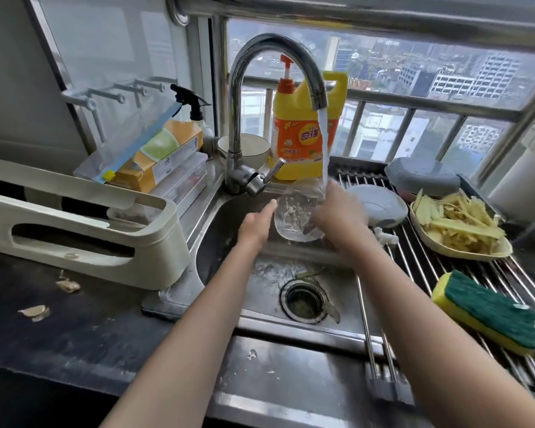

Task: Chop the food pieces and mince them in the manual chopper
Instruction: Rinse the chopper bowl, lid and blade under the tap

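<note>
Sink (229, 217): right hand (337, 217) holds chopper bowl (294, 217); left hand (257, 223) alongside.

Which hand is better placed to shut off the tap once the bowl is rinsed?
Probably left. The left hand lies open against the clear chopper bowl, nearer the tap lever; the right hand grips the bowl.

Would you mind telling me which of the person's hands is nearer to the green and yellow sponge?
Right. The right hand holds the clear chopper bowl under the running tap, on the sponge's side of the sink; the left hand touches the bowl's far side, farther away.
</note>
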### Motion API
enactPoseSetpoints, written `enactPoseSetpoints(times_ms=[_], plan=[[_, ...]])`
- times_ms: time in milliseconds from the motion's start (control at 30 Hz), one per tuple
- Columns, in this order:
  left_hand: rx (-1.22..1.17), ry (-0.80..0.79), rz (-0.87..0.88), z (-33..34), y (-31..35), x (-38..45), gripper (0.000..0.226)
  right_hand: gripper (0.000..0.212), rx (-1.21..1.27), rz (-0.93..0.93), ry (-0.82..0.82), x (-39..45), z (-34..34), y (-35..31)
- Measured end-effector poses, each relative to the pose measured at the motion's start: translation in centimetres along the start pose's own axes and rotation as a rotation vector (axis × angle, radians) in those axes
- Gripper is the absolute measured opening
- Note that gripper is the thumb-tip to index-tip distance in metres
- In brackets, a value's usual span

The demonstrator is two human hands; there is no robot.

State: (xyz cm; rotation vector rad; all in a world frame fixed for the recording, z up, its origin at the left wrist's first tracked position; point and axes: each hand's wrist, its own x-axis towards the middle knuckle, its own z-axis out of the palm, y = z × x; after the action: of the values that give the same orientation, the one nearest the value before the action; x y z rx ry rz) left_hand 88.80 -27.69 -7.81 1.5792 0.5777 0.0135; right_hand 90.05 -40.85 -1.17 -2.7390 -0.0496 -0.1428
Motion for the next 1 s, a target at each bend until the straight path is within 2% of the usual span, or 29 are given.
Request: enactPoseSetpoints(times_ms=[67,133,167,267,367,400,467,533,633,733,800,867,933,1000], plan=[[-0.125,-0.218,-0.131,0.6,0.1,-0.7,0.05,0.045,0.083,-0.065,0.057,-0.6,-1.2,-0.2],[-0.325,-0.325,-0.119,1.4,0.1,-1.1,0.028,0.046,0.125,-0.1,0.065,-1.3,-2.0,0.0],[-0.375,-0.33,-0.069,1.7,-0.1,-0.9,0.026,0.042,0.121,-0.098,0.057,-1.6,-2.3,0.1],[-0.117,-0.191,0.181,2.3,-0.3,-0.3,0.032,0.024,0.0,-0.079,0.056,-1.3,-3.1,0.5],[0.021,-0.056,0.302,2.1,0.0,0.0,0.013,0.025,-0.075,-0.142,0.066,-0.7,-3.7,0.5],[0.04,-0.036,0.324,2.0,0.3,-0.2,0.013,0.026,-0.098,-0.19,0.054,-0.6,-3.7,0.4],[0.006,-0.077,0.264,1.9,0.6,-0.5,0.03,0.051,-0.141,-0.259,0.01,-0.2,-3.4,0.3],[-0.101,-0.184,0.089,1.8,0.7,-1.1,0.043,0.065,-0.055,-0.271,0.008,0.1,-3.2,0.6],[0.021,-0.331,-0.071,1.7,0.6,-1.9,0.031,0.075,0.154,-0.203,-0.006,-0.1,-3.3,1.0],[0.016,-0.421,-0.204,2.5,0.8,-2.2,0.043,0.069,0.398,-0.117,-0.079,-0.7,-3.4,1.2],[-0.123,-0.443,-0.176,3.4,1.5,-2.7,0.038,0.049,0.468,-0.055,-0.084,-0.9,-3.6,1.1],[-0.355,-0.43,-0.164,4.0,2.0,-2.6,0.04,0.03,0.283,-0.029,-0.041,-0.8,-4.3,0.8],[-0.533,-0.454,-0.156,3.9,2.1,-2.4,0.05,0.039,-0.027,-0.047,0.033,-0.5,-5.1,0.8],[-0.453,-0.463,-0.102,3.5,2.1,-2.0,0.057,0.039,-0.088,-0.094,0.047,-0.4,-5.7,0.9]])
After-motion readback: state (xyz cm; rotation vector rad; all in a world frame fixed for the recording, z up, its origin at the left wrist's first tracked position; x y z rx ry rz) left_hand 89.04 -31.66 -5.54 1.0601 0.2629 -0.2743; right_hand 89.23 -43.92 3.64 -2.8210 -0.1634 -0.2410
